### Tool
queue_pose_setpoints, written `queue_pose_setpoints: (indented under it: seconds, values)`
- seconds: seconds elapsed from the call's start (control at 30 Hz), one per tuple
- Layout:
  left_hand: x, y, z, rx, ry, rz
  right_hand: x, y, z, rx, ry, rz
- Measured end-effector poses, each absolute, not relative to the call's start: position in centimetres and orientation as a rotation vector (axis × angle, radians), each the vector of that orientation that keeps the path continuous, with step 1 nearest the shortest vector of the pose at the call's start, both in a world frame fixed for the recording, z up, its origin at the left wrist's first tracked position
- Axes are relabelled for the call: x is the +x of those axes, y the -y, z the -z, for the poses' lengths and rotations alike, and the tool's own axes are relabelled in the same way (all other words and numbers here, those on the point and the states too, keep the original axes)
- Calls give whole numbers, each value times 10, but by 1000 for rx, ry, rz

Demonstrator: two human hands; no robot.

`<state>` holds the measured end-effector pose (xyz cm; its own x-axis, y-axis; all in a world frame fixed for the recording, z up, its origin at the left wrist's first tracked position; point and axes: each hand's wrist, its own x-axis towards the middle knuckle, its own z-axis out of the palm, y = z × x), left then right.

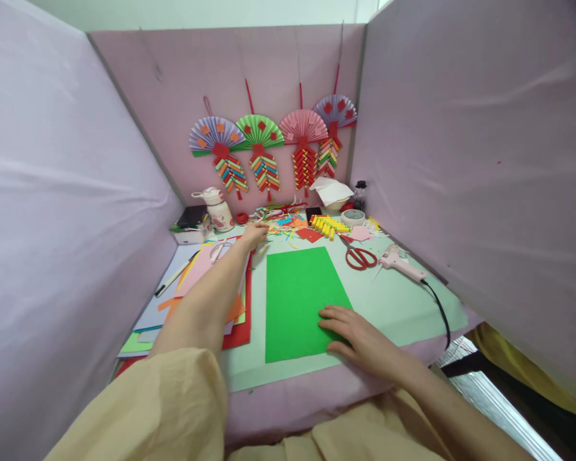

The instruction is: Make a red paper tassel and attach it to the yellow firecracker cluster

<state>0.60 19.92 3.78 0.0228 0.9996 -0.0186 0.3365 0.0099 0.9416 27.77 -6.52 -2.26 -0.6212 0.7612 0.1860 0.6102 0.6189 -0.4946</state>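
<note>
A sheet of green paper lies flat on the pale table in front of me. My right hand rests on its lower right part, open, with the fingers stretched out flat. Farther off, my left hand reaches past the stack of coloured paper to the near edge of a heap of paper scraps. Its fingers are drawn together; what they hold, if anything, is too small to make out.
Red-handled scissors and a corded glue gun lie at right. Yellow paper rolls sit behind. A white bottle stands back left, and a craft knife or pen lies on the papers. Several paper fans hang on the back wall.
</note>
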Motion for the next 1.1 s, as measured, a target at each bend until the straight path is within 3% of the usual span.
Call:
queue_pose_setpoints:
  seconds: [0.17, 0.27, 0.57, 0.77, 1.1]
  values:
    - [-17, -135, -56, 1675, -1458, -859, 283, 62, 24, -1058, 2460, -573]
    - [-26, -72, -54, 2084, -1433, -591, 286, 61, 26, -1034, 2460, -580]
    - [12, 95, 4, 2442, -1422, -435, 290, 72, 23, -978, 2565, -479]
    - [21, 118, 35, 2440, -1612, -700, 307, 79, 28, -930, 2484, -314]
    - [14, 111, 45, 2391, -1532, -989, 314, 79, 41, -1054, 2257, -220]
